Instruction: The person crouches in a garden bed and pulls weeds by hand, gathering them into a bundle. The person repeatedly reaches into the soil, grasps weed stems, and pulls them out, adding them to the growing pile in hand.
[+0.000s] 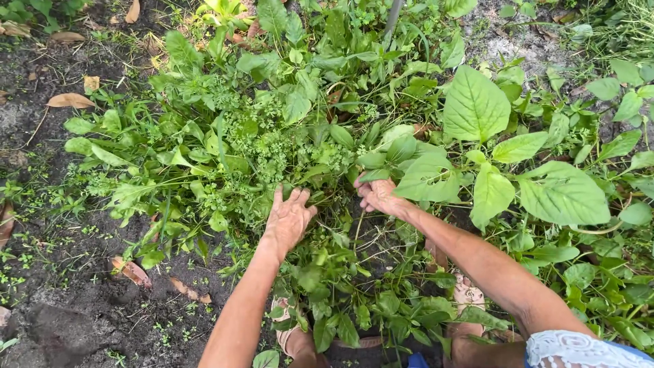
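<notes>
Green weeds [272,143] are reached into by two bare hands over dark soil [75,307].

The left hand [287,219] is laid flat with fingers spread on the leafy clump near the middle, nothing grasped. The right hand [379,194], just to its right, is curled under a broad leaf [429,178]; whether a stem is gripped cannot be told. Dry brown leaves [68,101] are seen far left, and sandalled feet [466,293] near the bottom.

Hands: two, left hand [287,221] and right hand [380,196]. Sandalled feet: two. Dry brown leaves on soil: several.
</notes>
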